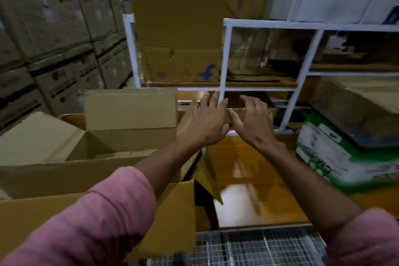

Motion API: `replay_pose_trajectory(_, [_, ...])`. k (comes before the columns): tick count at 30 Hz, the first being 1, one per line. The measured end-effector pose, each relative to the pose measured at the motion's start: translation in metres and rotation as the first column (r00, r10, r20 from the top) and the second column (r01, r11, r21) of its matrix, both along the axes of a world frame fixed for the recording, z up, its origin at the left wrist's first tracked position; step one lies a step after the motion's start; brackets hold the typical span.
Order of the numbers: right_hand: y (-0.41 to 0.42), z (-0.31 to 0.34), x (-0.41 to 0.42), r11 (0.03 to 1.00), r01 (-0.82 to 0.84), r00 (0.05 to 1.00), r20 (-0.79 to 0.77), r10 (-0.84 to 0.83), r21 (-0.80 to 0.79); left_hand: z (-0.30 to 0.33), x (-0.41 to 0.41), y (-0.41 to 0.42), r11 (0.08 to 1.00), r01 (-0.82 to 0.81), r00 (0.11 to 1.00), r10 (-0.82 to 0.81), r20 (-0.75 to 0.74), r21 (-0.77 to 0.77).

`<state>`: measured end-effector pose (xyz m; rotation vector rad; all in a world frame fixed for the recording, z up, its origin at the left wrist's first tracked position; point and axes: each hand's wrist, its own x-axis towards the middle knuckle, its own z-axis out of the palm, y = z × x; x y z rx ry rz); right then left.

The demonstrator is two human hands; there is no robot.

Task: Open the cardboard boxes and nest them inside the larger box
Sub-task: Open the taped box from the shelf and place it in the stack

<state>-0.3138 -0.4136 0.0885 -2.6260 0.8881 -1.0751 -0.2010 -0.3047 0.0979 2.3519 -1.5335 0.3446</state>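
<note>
Hands reach together: your left hand (208,120) and right hand (251,117), fingers spread and holding nothing, approach a small brown cardboard piece (237,114) by the white shelf frame (222,58). Large open brown cardboard box (129,170) waits left, one opened box (129,112) already nested. Only legible marking: blue "f" logo (207,72).

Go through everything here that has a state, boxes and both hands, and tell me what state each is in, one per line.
large box: open, flaps spread.
inner box: open, standing inside the large box, back flap up.
flat cardboard piece: hanging at the large box's right edge, below the left hand.
left hand: fingers spread, reaching forward; grip unclear.
right hand: fingers spread, reaching forward, holding nothing visible.
shelf box with blue logo: upright, top flap raised.
</note>
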Motion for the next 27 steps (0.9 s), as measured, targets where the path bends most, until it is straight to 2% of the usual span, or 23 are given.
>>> replay_pose_trajectory(4, [-0.056,-0.001,-0.058,0.998,0.066,0.998,-0.006,-0.066,0.018,0.000,-0.046,-0.061,0.998,0.052,0.999,-0.052,-0.003,0.034])
replay_pose_trajectory(8, [-0.119,-0.002,-0.121,0.998,0.057,0.998,0.031,-0.057,0.004,-0.003,-0.102,-0.129,0.994,0.101,0.995,-0.100,-0.018,0.035])
replay_pose_trajectory(15, [-0.243,0.010,-0.220,0.979,0.037,0.997,0.077,-0.022,-0.202,0.004,-0.212,-0.256,0.983,0.178,0.983,-0.175,-0.051,0.039])
replay_pose_trajectory(18, [-0.281,0.019,-0.256,0.962,0.099,0.993,0.094,-0.078,-0.255,0.005,-0.247,-0.301,0.978,0.204,0.975,-0.206,-0.089,-0.032])
replay_pose_trajectory(20, [-0.310,0.020,-0.279,0.961,0.155,0.987,0.085,-0.138,-0.231,0.005,-0.267,-0.326,0.969,0.242,0.967,-0.245,-0.077,-0.045])
replay_pose_trajectory(22, [-0.338,0.015,-0.300,0.964,0.210,0.978,0.034,-0.207,-0.163,0.005,-0.284,-0.349,0.962,0.270,0.961,-0.271,-0.057,-0.030])
replay_pose_trajectory(25, [-0.368,0.002,-0.316,0.976,0.217,0.966,-0.139,-0.218,-0.019,0.002,-0.296,-0.377,0.952,0.304,0.952,-0.303,-0.033,0.027])
replay_pose_trajectory(27, [-0.375,-0.006,-0.315,0.977,0.209,0.956,-0.205,-0.210,-0.026,-0.001,-0.295,-0.387,0.953,0.300,0.954,-0.298,-0.034,0.053])
